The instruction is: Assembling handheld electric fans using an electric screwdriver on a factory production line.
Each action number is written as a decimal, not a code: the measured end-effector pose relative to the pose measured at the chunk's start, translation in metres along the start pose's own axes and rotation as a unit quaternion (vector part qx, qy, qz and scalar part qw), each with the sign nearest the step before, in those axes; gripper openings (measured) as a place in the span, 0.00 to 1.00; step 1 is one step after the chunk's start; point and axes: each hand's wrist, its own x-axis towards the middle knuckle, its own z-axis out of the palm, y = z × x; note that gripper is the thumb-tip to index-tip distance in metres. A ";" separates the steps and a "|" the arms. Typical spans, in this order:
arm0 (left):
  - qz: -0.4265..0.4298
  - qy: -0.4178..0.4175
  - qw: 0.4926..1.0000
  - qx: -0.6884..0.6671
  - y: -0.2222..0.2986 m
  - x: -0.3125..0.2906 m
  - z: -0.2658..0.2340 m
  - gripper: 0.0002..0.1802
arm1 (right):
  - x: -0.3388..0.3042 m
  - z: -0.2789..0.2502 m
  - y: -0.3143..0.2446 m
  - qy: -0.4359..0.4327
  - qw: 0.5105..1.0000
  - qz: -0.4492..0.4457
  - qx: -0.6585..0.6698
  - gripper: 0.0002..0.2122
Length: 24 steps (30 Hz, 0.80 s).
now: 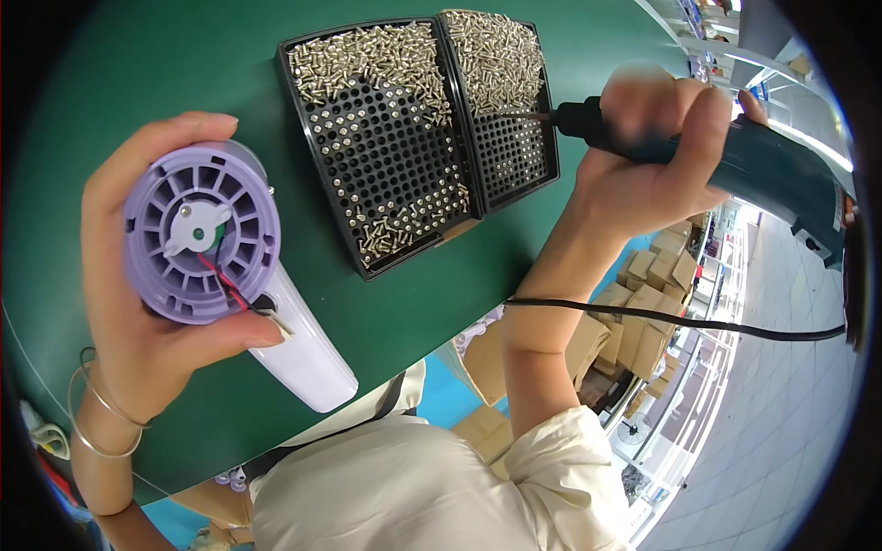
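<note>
My left hand [138,266] is wrapped around a hair dryer body [152,292], its round lavender end facing up and its pale handle slanting toward the table's near edge. Spoked vents ring a white centre plate; red, black and white wires come out beside it, with my thumb by their ends. My right hand [675,151] grips a dark electric screwdriver [772,170], held level at the right. The thin bit points left, its tip over the smaller screw tray [554,151]. Whether a screw sits on the tip, I cannot tell.
A larger black screw tray [366,271] adjoins the smaller one on the green table [303,248]. Loose screws heap at the far ends of both, with others standing in holes. A black cord [680,320] crosses my right forearm. Cardboard boxes [648,321] stand below, right of the table.
</note>
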 end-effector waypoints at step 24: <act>-0.024 -0.053 0.997 -0.052 0.012 0.003 -0.004 0.55 | -0.008 0.005 -0.008 -0.014 0.988 -0.002 0.155 0.18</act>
